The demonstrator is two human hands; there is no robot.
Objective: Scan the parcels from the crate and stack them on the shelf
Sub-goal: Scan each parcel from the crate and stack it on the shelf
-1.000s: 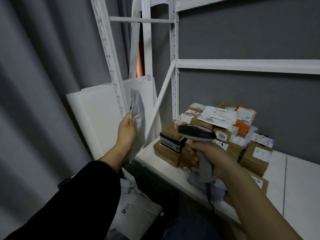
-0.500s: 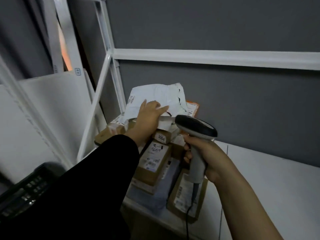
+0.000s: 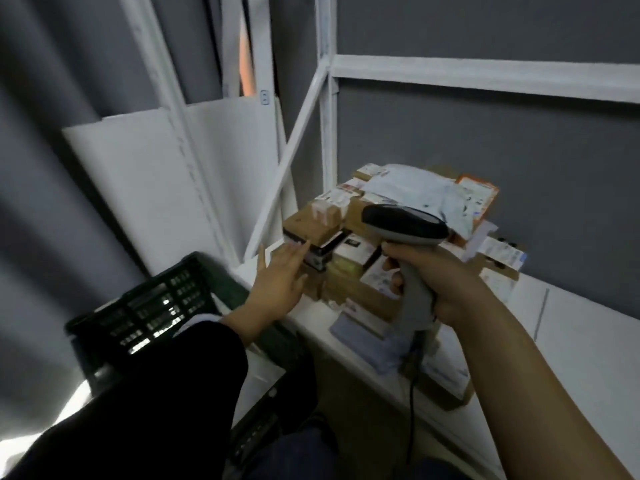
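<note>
A pile of brown cardboard parcels (image 3: 349, 268) sits on the white shelf (image 3: 571, 344). On top of the pile lies a pale grey mailer bag (image 3: 419, 188). My left hand (image 3: 277, 282) hovers open and empty at the pile's left front corner, fingers spread. My right hand (image 3: 450, 282) grips the handle of a grey barcode scanner (image 3: 405, 226), whose dark head points left over the pile; its cable hangs down. The black plastic crate (image 3: 145, 306) stands low at the left, partly hidden by my dark sleeve.
White shelf uprights and a diagonal brace (image 3: 291, 147) rise just left of the pile. White boards (image 3: 138, 188) lean against the grey wall behind the crate. A horizontal shelf beam (image 3: 485, 77) crosses above.
My left hand carried the grey mailer bag from beside the frame onto the top of the pile, let it go, and drew back down to the pile's left front, empty. The scanner stays in my right hand.
</note>
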